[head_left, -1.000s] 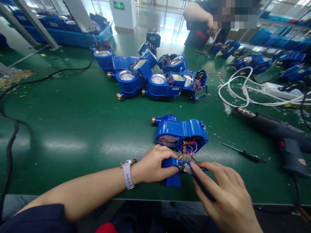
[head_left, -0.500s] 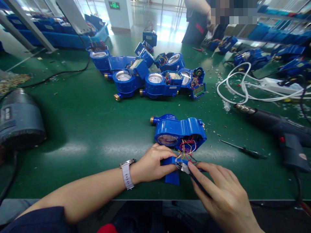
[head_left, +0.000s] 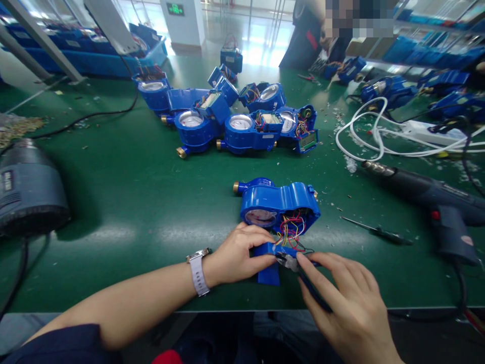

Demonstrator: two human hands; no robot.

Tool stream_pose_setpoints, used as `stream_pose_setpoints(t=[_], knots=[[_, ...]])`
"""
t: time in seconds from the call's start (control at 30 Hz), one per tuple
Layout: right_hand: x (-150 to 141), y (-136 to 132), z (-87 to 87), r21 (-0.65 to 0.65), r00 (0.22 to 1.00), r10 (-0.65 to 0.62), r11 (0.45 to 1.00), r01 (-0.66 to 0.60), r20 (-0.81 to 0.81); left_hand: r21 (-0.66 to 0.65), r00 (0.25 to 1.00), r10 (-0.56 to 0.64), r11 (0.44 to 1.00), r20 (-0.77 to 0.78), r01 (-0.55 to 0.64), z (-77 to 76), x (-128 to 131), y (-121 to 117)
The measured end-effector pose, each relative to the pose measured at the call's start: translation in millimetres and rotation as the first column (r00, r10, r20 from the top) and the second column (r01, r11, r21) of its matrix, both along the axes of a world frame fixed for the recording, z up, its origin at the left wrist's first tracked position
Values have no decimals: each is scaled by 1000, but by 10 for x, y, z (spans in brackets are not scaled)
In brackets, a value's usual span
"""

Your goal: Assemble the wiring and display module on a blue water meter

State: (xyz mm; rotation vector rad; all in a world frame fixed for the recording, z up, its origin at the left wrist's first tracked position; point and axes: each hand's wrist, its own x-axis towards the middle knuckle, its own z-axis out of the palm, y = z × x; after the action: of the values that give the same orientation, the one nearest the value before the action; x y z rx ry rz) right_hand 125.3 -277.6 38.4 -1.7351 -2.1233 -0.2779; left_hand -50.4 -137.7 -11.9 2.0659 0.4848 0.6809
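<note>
A blue water meter [head_left: 278,202] lies on the green table in front of me, its wiring compartment open toward me. Red, yellow, white and black wires [head_left: 291,228] run from it to a small blue plastic cover [head_left: 268,277]. My left hand [head_left: 237,255], with a watch at the wrist, pinches the left end of that cover between thumb and fingers. My right hand [head_left: 346,298] is closed round dark-handled cutting pliers [head_left: 312,290]. Their metal jaws sit at the cover's edge, close to my left thumb. What lies between the jaws is too small to make out.
Several blue water meters [head_left: 235,134] stand in a group farther back. A screwdriver [head_left: 379,231] and a heat gun [head_left: 428,194] lie to the right, near a white cable [head_left: 352,136]. Another heat gun [head_left: 32,187] is at the left. A person [head_left: 314,38] stands across the table.
The pliers' jaws have turned slightly at the cover's edge. Both hands keep their holds; the whole view has shifted a little.
</note>
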Motion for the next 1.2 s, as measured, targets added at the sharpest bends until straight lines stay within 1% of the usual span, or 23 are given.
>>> stream_pose_setpoints(t=[0.2, 0.47, 0.63, 0.73, 0.8, 0.93, 0.97, 1.0, 1.03, 1.13, 1.2], knots=[[47, 35, 19, -24, 996, 51, 998, -50, 78, 4, 999, 1, 1000, 37, -1, 2, 1, 8], [54, 88, 81, -54, 991, 120, 992, -117, 56, 10, 999, 1, 1000, 36, -2, -8, -5, 16], [65, 90, 68, -85, 992, 120, 990, -116, 36, 21, 1000, 20, 1000, 11, -20, -19, -15, 16], [63, 77, 44, -100, 995, 100, 990, -100, -5, 15, 1000, 24, 1000, -19, -24, -26, -19, 12], [44, 56, 54, -92, 992, 107, 989, -112, -63, 7, 999, 30, 1000, -41, -30, -25, -19, 9], [-13, -17, 123, -79, 945, 240, 962, -263, -223, -12, 995, 18, 1000, -95, -20, 3, -19, 7], [-18, -39, 132, -91, 937, 249, 956, -278, -245, -21, 995, 12, 1000, -103, -14, 13, -19, 7], [-15, -61, 131, -107, 939, 233, 958, -266, -251, -28, 994, 8, 1000, -105, -11, 23, -20, 6], [-5, -84, 120, -122, 952, 191, 967, -225, -239, -30, 995, 10, 999, -101, -13, 32, -21, 4], [35, -146, 49, -156, 987, 25, 987, -49, -157, -9, 998, 18, 1000, -66, -19, 42, -23, -4], [38, -176, 4, -170, 989, -52, 985, 28, -136, 31, 999, 20, 999, -50, -19, 38, -26, -9]])
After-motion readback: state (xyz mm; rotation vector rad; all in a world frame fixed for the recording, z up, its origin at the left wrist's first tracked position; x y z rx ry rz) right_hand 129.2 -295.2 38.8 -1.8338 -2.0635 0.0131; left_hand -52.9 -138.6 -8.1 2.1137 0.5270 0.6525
